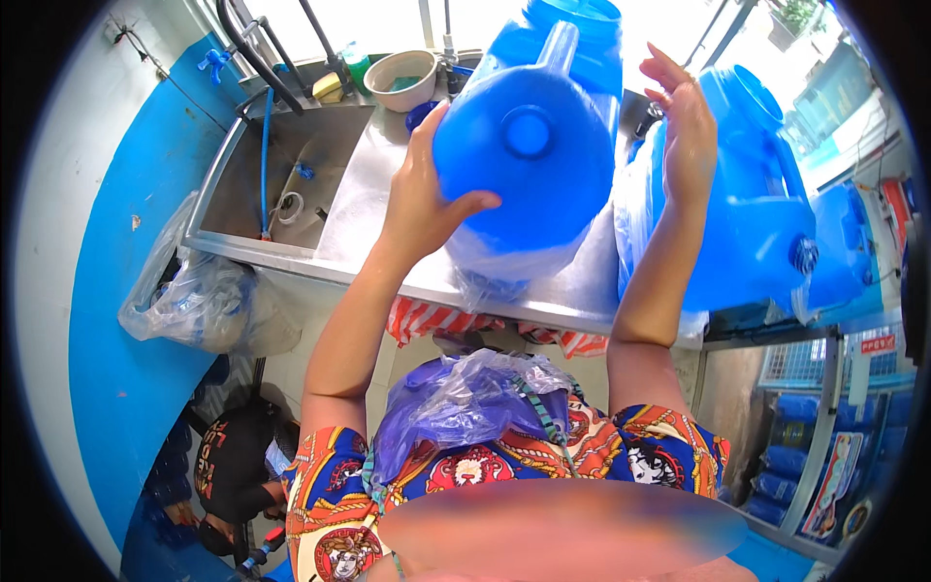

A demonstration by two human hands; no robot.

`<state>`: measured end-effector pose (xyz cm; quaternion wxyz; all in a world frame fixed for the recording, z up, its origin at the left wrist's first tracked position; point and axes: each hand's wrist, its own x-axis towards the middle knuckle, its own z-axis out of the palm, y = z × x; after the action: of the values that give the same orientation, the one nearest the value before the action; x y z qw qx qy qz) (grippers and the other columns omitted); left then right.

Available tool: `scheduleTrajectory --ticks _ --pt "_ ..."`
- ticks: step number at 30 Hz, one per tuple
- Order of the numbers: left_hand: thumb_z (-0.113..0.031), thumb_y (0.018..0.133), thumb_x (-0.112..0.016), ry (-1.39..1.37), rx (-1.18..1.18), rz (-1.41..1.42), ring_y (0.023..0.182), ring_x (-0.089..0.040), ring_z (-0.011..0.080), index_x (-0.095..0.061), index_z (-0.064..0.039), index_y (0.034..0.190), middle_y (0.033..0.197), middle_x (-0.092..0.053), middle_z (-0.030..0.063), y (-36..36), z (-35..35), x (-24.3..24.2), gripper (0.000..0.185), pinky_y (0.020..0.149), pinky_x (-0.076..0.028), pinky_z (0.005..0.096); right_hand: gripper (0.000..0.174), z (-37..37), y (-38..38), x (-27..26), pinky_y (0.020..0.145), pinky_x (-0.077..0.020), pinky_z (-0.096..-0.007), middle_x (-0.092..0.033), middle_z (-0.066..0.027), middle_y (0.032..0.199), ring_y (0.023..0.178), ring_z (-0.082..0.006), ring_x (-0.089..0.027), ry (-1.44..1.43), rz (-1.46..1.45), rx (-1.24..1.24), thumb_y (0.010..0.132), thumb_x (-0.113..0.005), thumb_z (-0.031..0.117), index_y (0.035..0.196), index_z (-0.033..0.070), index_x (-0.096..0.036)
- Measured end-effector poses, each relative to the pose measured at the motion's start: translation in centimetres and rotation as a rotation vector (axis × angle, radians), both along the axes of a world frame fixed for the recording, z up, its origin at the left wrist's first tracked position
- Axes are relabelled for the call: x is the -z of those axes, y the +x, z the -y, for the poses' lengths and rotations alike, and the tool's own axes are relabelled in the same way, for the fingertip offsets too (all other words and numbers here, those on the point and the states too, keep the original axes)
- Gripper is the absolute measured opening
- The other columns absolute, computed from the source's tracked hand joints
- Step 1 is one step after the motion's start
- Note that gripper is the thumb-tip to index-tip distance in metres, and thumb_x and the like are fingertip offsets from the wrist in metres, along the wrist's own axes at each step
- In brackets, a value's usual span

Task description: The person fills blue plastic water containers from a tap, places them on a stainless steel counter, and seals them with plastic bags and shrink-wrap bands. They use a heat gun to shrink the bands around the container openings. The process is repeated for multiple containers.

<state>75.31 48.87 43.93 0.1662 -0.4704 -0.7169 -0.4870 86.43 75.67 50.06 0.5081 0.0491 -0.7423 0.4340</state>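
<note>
A large blue plastic water jug [538,196] stands on the stainless steel counter in front of me, its handle at the top and a round boss on its near face. My left hand [433,182] lies against the jug's left side, thumb on the near face and fingers reaching up the edge. My right hand [687,124] is raised to the right of the jug, fingers apart, holding nothing. Clear plastic film hangs at the jug's base. Behind it stands another blue container [600,36] with a wide opening. A blue jug [749,218] with a side handle and spigot is beyond my right forearm.
At left is a steel sink [240,174] with a blue hose [267,167]. A white bowl [401,78], a yellow sponge [327,87] and a green bottle [356,65] sit behind. A plastic bag [211,298] hangs below the sink. Another person [240,458] bends down at lower left.
</note>
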Motion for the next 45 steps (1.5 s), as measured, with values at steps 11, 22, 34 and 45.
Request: scheduleTrajectory --ticks 11,22,34,45 --pt "-0.045 0.081 -0.079 0.059 -0.115 -0.073 0.111 -0.061 0.0437 -0.021 0.003 0.148 0.135 -0.046 0.0322 5.4 -2.7 0.5 0.100 0.089 -0.055 0.0434 0.064 9.8 6.5 -0.5 0.099 -0.0480 -0.0454 -0.052 -0.0242 0.135 0.123 -0.0398 -0.054 0.478 0.198 0.340 0.082 -0.078 0.030 0.140 0.019 -0.054" --pt "-0.012 0.086 -0.067 0.146 -0.098 -0.123 0.122 -0.048 0.0400 -0.042 0.007 0.137 0.130 -0.049 0.0267 13.3 3.0 6.9 0.060 0.103 -0.038 0.0468 0.061 9.9 14.4 3.6 0.110 -0.0380 -0.0510 -0.040 -0.0206 0.146 0.135 -0.0405 -0.042 0.527 0.230 0.219 0.086 -0.075 0.028 0.143 0.027 -0.052" --pt "-0.030 0.092 -0.064 -1.034 0.650 0.294 0.110 -0.060 0.0362 -0.062 -0.005 0.124 0.118 -0.062 0.0201 30.2 -6.1 21.1 0.041 0.095 -0.048 0.0427 0.051 -4.6 41.2 13.3 0.092 -0.0502 -0.0432 -0.058 -0.0207 0.116 0.107 -0.0390 -0.059 0.319 1.021 0.078 0.089 -0.070 0.026 0.138 0.018 -0.055" --pt "-0.029 0.089 -0.066 -1.135 0.914 -0.008 0.111 -0.059 0.0377 -0.062 -0.006 0.125 0.116 -0.061 0.0198 48.5 -28.0 22.0 0.043 0.097 -0.047 0.0452 0.057 -14.8 63.1 21.2 0.092 -0.0491 -0.0427 -0.060 -0.0215 0.116 0.107 -0.0379 -0.060 -0.082 1.277 0.203 0.088 -0.071 0.034 0.140 0.017 -0.053"
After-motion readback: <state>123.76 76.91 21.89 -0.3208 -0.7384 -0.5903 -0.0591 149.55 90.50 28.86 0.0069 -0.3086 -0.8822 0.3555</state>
